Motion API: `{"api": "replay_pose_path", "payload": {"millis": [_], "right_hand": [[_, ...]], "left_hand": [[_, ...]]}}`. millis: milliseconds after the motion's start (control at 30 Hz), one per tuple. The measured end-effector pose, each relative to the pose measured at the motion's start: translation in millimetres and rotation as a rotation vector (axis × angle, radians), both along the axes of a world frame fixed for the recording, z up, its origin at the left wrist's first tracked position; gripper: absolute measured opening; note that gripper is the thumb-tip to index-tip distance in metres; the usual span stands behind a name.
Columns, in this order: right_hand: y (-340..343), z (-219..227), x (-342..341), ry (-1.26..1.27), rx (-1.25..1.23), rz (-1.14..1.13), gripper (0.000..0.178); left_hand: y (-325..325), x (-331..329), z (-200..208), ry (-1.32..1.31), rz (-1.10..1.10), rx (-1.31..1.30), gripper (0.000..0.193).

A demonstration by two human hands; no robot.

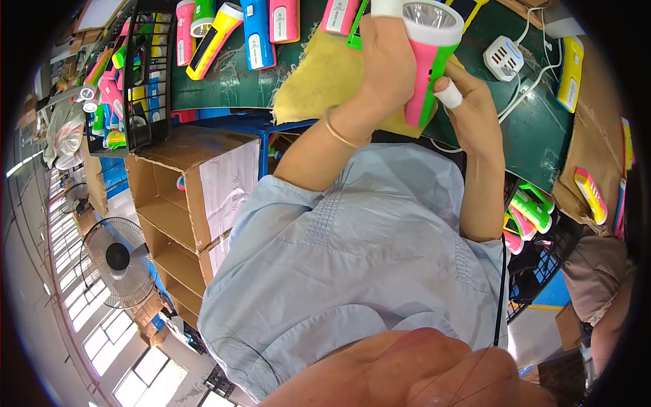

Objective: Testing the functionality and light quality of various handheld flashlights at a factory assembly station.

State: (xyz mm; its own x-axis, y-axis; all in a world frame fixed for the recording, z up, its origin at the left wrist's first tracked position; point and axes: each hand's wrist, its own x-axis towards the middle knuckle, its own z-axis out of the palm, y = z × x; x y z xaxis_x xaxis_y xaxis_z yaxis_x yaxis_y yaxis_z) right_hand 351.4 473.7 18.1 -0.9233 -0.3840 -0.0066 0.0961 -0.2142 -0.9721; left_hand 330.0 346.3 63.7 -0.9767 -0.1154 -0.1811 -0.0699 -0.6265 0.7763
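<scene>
A pink and green flashlight (422, 78) with a wide white head is held up between my hands, its lens toward the top of the view. My right hand (472, 112) grips its right side, a white wrap on the thumb and the fingers partly behind the body. Against the left side, my left hand (390, 64) is closed at the flashlight; most of its fingers are hidden or cut off by the top edge. A white wrap covers one of its digits too. Beneath both hands lies a yellow cloth (312, 78) on the green tabletop (536, 136).
Several colored flashlights, including a blue one (258, 34), lie along the table's far left. A white charging hub (503, 57) with cables sits at right. Left are a black crate (149, 74) of flashlights, cardboard shelves (169, 217) and a fan (117, 258). A black basket (542, 268) stands lower right.
</scene>
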Motion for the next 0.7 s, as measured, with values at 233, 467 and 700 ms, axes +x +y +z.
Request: {"api": "replay_pose_path", "payload": {"millis": [233, 467, 700], "right_hand": [[-3.2, -4.3, 0.7, -0.026, 0.058, 0.062, 0.048], [-9.1, 8.4, 9.0, 0.656, 0.772, -0.529, 0.042], [-7.9, 13.9, 17.3, 0.554, 0.691, -0.424, 0.04]], "left_hand": [[4.0, -10.7, -18.0, 0.039, 0.067, 0.007, 0.047], [-9.4, -7.8, -0.7, 0.034, -0.18, 0.294, 0.055], [4.2, -8.1, -18.2, -0.081, 0.118, 0.204, 0.054]]}}
